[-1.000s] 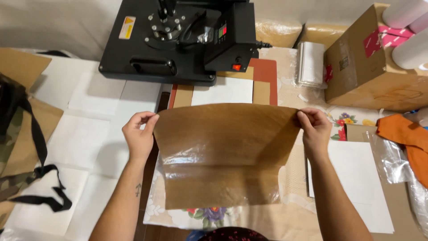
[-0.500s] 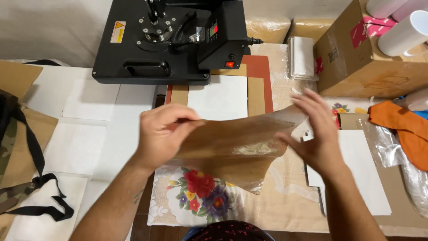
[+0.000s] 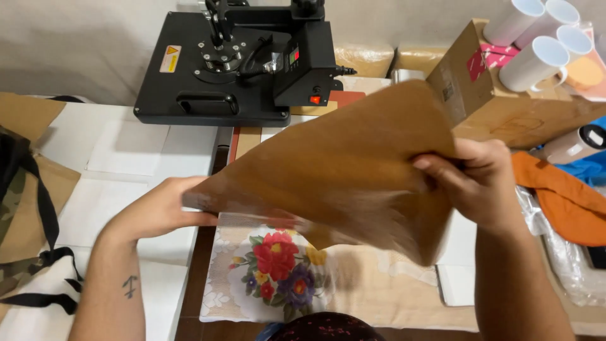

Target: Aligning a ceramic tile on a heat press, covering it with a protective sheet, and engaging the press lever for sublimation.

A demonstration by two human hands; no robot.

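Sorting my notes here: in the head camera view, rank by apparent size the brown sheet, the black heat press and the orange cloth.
1. brown sheet, though nearness to the camera inflates it
2. black heat press
3. orange cloth, partly cut off

The sheet (image 3: 341,170) held between the left hand (image 3: 161,208) and the right hand (image 3: 480,180) is plain golden brown, paler and half see-through along its lower edge. Under it lies a beige cloth (image 3: 284,278) with a flower pattern in red, purple and yellow with green leaves. The heat press (image 3: 233,63) is black with a yellow warning sticker and a red lit switch. The mugs (image 3: 536,60) are white, on a brown cardboard box (image 3: 505,107) with a pink label. An orange cloth (image 3: 562,196) lies at the right beside something blue, and a camouflage-patterned bag (image 3: 19,208) with black straps lies at the left.
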